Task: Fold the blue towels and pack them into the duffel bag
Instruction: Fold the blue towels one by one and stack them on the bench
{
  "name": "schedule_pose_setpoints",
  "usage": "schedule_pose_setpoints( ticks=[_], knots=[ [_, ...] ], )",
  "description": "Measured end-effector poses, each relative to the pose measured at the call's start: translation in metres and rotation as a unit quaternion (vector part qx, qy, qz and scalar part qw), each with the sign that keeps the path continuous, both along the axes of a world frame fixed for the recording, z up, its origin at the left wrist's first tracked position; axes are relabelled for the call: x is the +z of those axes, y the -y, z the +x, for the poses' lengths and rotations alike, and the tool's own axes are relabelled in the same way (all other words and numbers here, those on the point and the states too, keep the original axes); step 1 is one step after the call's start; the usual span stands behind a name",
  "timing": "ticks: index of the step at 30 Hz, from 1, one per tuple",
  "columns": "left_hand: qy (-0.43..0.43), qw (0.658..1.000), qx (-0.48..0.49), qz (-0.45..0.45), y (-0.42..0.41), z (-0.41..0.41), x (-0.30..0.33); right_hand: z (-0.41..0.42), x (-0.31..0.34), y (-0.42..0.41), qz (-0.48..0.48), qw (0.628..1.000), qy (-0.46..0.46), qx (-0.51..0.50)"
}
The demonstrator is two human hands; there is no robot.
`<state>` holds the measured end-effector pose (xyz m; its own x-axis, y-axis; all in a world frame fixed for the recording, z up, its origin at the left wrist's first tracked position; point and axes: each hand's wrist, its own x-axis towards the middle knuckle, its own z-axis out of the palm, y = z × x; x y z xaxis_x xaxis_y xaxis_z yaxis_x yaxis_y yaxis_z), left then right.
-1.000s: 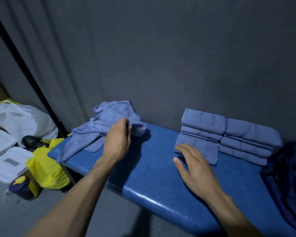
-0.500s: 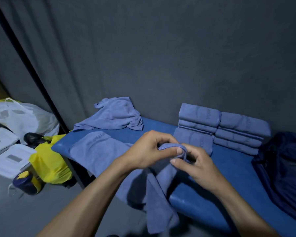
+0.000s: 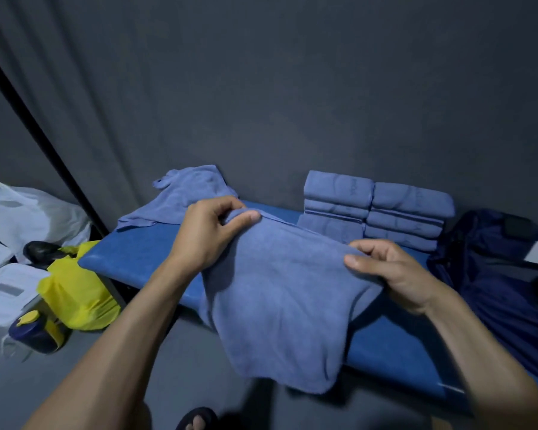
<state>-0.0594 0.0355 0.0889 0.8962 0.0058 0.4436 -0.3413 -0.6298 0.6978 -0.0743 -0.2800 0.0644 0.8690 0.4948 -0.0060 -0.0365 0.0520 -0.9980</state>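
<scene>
Holding a blue towel (image 3: 280,290) up by its top edge, the left hand (image 3: 205,234) pinches one corner between thumb and curled fingers while the right hand (image 3: 395,271) pinches the other, so each grip is clamped on the cloth; the towel hangs over the front of the tabletop (image 3: 131,259) with its lower end draping past the edge, which looks like the spread that lets the cloth fall flat before a fold is made. Behind it, against the wall, two folded stacks (image 3: 373,212) stand side by side, set well back probably to leave working room in front, and one crumpled towel (image 3: 187,193) lies at the far left of the tabletop, not yet folded. The duffel (image 3: 491,274), dark navy, sits at the right end just beside the stacks, near enough for packing; whether it is open cannot be told. The tabletop is padded blue vinyl with a slight sheen, and a grey curtain (image 3: 261,88) closes the room behind. On the floor to the left lie a yellow bag (image 3: 75,293), a white plastic bag (image 3: 28,212), white boxes (image 3: 7,290) and a jar (image 3: 31,333) with a yellow lid
</scene>
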Motion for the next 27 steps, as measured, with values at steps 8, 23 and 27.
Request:
schedule_pose_setpoints(
  ticks=[8, 23, 27],
  knots=[
    [-0.024, 0.988, -0.093, 0.121, -0.001, 0.005, -0.007, -0.007, 0.022, 0.028, 0.205, 0.975, -0.038, -0.080],
    [-0.004, 0.996, 0.072, -0.054, 0.008, 0.009, -0.004, -0.009, 0.016, 0.031, -0.046, 0.990, -0.006, -0.136],
    [-0.148, 0.965, -0.214, -0.026, 0.067, -0.010, -0.005, -0.009, 0.015, 0.005, -0.098, 0.989, 0.011, -0.110]
  ],
)
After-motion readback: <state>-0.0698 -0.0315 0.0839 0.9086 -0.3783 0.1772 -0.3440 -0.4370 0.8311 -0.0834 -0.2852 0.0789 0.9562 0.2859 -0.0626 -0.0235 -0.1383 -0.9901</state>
